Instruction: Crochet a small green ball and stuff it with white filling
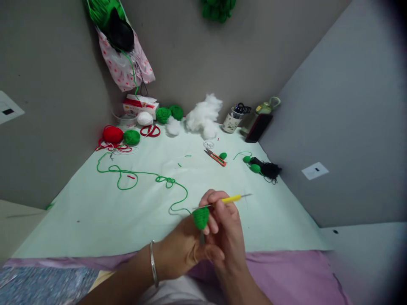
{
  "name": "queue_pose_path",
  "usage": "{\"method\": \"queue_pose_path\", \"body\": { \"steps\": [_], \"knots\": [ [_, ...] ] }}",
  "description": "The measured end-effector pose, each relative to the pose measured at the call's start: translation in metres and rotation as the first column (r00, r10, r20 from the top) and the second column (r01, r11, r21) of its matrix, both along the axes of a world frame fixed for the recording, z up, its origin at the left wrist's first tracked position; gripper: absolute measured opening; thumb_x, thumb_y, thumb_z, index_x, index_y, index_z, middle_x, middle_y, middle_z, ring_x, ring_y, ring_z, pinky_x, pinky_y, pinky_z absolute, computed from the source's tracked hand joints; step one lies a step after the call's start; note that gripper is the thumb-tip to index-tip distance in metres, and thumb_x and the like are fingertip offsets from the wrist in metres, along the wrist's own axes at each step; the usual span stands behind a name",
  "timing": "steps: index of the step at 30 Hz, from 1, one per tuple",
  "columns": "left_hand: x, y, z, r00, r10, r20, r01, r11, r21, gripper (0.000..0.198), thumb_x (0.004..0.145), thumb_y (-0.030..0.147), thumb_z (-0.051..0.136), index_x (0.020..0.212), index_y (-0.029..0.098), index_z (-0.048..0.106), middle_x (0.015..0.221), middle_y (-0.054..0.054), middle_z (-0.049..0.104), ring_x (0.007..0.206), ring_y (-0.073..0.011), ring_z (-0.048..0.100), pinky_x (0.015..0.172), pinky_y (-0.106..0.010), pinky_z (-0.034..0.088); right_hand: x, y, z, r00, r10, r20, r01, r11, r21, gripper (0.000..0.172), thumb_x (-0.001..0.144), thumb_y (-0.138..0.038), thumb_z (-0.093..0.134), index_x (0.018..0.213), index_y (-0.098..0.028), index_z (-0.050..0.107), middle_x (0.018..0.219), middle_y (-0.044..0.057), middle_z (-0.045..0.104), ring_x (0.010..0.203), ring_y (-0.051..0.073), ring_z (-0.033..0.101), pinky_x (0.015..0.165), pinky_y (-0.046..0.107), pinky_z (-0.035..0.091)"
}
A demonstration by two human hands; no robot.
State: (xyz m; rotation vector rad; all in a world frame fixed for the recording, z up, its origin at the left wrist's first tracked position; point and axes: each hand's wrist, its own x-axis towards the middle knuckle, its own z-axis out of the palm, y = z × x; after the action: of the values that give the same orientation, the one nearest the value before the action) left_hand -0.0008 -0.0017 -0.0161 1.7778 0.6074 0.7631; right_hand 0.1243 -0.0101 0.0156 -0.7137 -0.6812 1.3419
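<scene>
My left hand point(182, 250), with a silver bangle at its wrist, holds a small green crocheted piece point(201, 218) in front of me. In my right hand point(230, 228) is a crochet hook point(231, 199) with a yellow handle, pinched between thumb and fingers. The hook's thin metal end lies along the top edge of the green piece. Some left fingers are hidden behind the work. From the piece, a green yarn strand point(182, 186) runs loosely up and left across the white table cover point(152, 228).
Orange thread snips point(215, 157) lie mid-table beside a small green ball point(223, 156). Red yarn point(112, 134), red-handled scissors point(150, 130) and green yarn balls point(163, 115) sit at the back left. White stuffing point(205, 114), a pen cup point(232, 120) and black yarn point(269, 168) are farther right.
</scene>
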Motion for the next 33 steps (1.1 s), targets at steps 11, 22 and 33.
{"method": "queue_pose_path", "body": {
  "steps": [11,22,33],
  "knots": [
    [0.015,-0.021,-0.001,0.969,0.072,-0.236,-0.040,0.990,0.137,0.072,0.099,0.071,0.048,0.138,0.012,0.064,0.133,-0.024,0.072,0.126,-0.0404,0.067,0.107,-0.058,0.056,0.003,0.015,-0.004,0.778,-0.333,0.533,0.129,0.915,0.383,0.021,0.101,-0.019,0.065,0.104,-0.029,0.083,0.093,0.004,0.072,0.065,0.012,0.060,0.055,0.028,0.050],
    [-0.029,-0.012,0.040,0.986,0.076,-0.148,-0.038,0.969,0.245,0.047,0.103,0.044,0.062,0.147,0.028,0.060,0.140,-0.011,0.070,0.111,-0.0239,0.075,0.098,-0.036,0.062,0.028,0.024,0.009,0.834,-0.446,0.326,0.343,0.880,0.327,0.012,0.098,-0.028,0.073,0.092,-0.025,0.083,0.094,0.004,0.076,0.052,0.006,0.052,0.049,0.023,0.048],
    [-0.067,0.014,0.041,0.832,0.517,0.202,-0.497,0.856,-0.143,0.039,0.098,0.050,0.067,0.133,0.034,0.070,0.164,-0.007,0.049,0.148,-0.0401,0.048,0.112,-0.054,0.053,0.022,0.021,0.006,0.990,-0.125,0.061,0.126,0.992,-0.023,0.015,0.086,-0.036,0.086,0.086,-0.022,0.083,0.076,0.002,0.074,0.046,0.001,0.041,0.048,0.014,0.046]
  ]
}}
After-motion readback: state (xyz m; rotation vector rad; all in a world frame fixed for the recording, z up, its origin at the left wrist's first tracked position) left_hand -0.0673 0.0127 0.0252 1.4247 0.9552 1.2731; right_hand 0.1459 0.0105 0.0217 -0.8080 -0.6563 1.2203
